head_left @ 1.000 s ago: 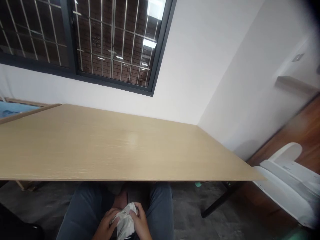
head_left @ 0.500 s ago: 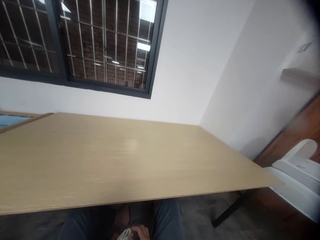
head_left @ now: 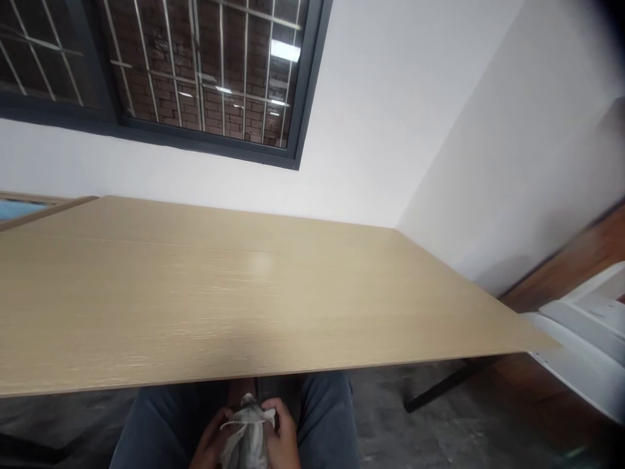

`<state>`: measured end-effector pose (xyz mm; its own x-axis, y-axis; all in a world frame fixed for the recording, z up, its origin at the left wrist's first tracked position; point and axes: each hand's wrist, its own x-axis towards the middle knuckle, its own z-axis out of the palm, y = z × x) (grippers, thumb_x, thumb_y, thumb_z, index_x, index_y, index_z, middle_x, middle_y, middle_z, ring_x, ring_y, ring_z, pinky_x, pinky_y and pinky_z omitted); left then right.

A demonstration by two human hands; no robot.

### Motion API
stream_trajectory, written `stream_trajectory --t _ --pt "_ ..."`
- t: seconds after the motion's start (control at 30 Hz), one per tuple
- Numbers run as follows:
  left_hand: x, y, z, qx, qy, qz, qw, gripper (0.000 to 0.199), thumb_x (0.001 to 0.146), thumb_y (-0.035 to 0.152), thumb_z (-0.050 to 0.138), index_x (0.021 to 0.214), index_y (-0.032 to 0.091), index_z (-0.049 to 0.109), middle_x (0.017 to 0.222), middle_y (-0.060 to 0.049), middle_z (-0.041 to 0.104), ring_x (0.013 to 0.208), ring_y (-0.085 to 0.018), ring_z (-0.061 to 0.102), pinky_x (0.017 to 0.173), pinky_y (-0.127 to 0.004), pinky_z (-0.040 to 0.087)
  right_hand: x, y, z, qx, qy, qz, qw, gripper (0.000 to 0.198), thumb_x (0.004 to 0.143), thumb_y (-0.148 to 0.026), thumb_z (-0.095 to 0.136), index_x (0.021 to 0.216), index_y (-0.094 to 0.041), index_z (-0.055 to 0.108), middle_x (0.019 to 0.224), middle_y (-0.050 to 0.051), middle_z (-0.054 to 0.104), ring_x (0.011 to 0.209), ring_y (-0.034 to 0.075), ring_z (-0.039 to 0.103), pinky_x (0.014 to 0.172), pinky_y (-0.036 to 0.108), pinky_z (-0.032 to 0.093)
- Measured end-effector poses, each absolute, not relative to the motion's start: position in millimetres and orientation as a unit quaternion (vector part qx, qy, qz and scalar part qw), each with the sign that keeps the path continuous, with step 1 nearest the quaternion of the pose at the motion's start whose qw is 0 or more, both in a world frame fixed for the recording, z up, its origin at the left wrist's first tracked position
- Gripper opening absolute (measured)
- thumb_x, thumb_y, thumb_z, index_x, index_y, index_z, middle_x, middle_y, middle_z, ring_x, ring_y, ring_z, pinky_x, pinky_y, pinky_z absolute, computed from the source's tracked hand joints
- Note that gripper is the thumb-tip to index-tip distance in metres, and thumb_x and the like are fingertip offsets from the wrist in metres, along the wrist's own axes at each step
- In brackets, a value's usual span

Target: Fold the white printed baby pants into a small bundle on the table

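Note:
Below the table's front edge, between my knees, both hands hold a crumpled grey-white, bag-like thing (head_left: 252, 438); its exact kind is hard to make out. My left hand (head_left: 213, 440) grips its left side, the fingers partly hidden behind the material. On the other side my right hand (head_left: 284, 435) pinches the upper right edge, thumb toward the middle. White flaps stick out at the top, near the fingertips of both hands. The lower part runs out of the bottom of the view.
A light wooden table (head_left: 312, 293) spreads out in front of me, with a dark leg (head_left: 434, 385) at right. Beyond it are a white wall and a barred window (head_left: 205, 71). White furniture (head_left: 581, 345) stands at the right; a wood-edged tray (head_left: 73, 207) sits far left.
My view has tilted down, so the table and window sit higher. Both hands and the grey-white thing have come further into view, now raised closer to the table edge.

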<state>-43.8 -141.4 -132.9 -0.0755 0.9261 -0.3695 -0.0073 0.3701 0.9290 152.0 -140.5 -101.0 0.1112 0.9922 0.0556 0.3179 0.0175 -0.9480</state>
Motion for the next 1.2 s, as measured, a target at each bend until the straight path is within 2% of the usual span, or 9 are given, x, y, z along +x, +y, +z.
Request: stream_trajectory --t 0.2,0.47,0.57,0.67,0.7,0.83,0.97,1.07,1.2 --pt "-39 -146 -131 0.403 0.629 0.399 0.531 0.082 0.051 0.093 0.068 0.093 0.023 0.077 0.107 -0.007 0.08 0.112 -0.036 0.07 0.1 -0.041 0.057 156 -147 -92 -0.619 -0.617 0.294 0.387 0.028 0.082 -0.011 0.045 0.088 -0.025 0.069 0.093 0.006 0.07 0.099 0.028 0.066 0.092 0.04 0.048" --pt "-49 -144 -120 0.559 0.559 0.367 0.491 0.06 0.081 0.079 0.06 0.094 0.023 0.075 0.092 -0.003 0.078 0.092 -0.026 0.071 0.086 -0.032 0.056 169 -148 -84 -0.573 -0.621 0.341 0.413 0.038 0.096 -0.018 0.04 0.124 -0.025 0.065 0.116 0.009 0.067 0.114 0.023 0.065 0.102 0.035 0.049" --pt "-51 -144 -117 0.551 0.558 0.376 0.495 0.061 0.084 0.079 0.055 0.093 0.022 0.073 0.096 -0.005 0.078 0.095 -0.026 0.071 0.087 -0.031 0.055 170 -153 -76 -0.56 -0.661 0.375 0.328 0.047 0.088 -0.026 0.063 0.134 -0.028 0.061 0.134 0.008 0.06 0.126 0.025 0.059 0.109 0.035 0.046" --pt "-53 -145 -111 0.591 0.526 0.327 0.517 0.053 0.086 0.071 0.058 0.101 0.022 0.071 0.096 -0.004 0.077 0.091 -0.025 0.072 0.081 -0.029 0.056 164 -159 -74 -0.579 -0.692 0.392 0.177 0.091 0.056 -0.033 0.093 0.14 -0.032 0.058 0.15 0.009 0.05 0.137 0.036 0.05 0.113 0.043 0.042" --pt "-55 -146 -108 0.615 0.518 0.296 0.515 0.05 0.083 0.066 0.063 0.105 0.022 0.071 0.097 -0.004 0.078 0.09 -0.025 0.072 0.08 -0.029 0.056 163 -160 -74 -0.592 -0.694 0.386 0.139 0.089 0.054 -0.031 0.094 0.137 -0.032 0.061 0.15 0.01 0.051 0.137 0.038 0.05 0.113 0.044 0.042" --pt "-68 -147 -101 0.704 0.554 0.132 0.423 0.056 0.067 0.043 0.081 0.121 0.032 0.071 0.114 -0.001 0.079 0.104 -0.029 0.072 0.089 -0.031 0.055 166 -161 -67 -0.628 -0.692 0.34 0.108 0.035 0.082 -0.022 0.073 0.116 -0.03 0.072 0.134 0.007 0.065 0.129 0.032 0.058 0.11 0.044 0.041" --pt "-76 -146 -93 0.728 0.608 0.045 0.313 0.043 0.077 0.031 0.07 0.119 0.036 0.075 0.122 -0.003 0.079 0.115 -0.03 0.071 0.101 -0.037 0.051 180 -158 -39 -0.593 -0.742 0.281 0.137 0.013 0.086 -0.029 0.074 0.1 -0.03 0.074 0.131 0.003 0.066 0.134 0.032 0.051 0.113 0.05 0.032" --pt "-74 -142 -76 0.748 0.577 0.066 0.32 0.029 0.086 0.031 0.063 0.11 0.032 0.08 0.119 -0.005 0.08 0.114 -0.029 0.072 0.1 -0.035 0.052 187 -159 -24 -0.569 -0.776 0.216 0.166 0.009 0.096 -0.032 0.064 0.097 -0.027 0.071 0.133 0.004 0.065 0.128 0.029 0.053 0.109 0.048 0.034" --pt "-67 -140 -40 0.769 0.534 0.086 0.342 0.036 0.086 0.022 0.058 0.112 0.035 0.08 0.128 -0.001 0.077 0.123 -0.027 0.068 0.106 -0.032 0.05 194 -164 -44 -0.549 -0.801 0.19 0.144 0.015 0.101 -0.031 0.051 0.102 -0.025 0.066 0.107 0.006 0.074 0.105 0.026 0.065 0.096 0.039 0.042"
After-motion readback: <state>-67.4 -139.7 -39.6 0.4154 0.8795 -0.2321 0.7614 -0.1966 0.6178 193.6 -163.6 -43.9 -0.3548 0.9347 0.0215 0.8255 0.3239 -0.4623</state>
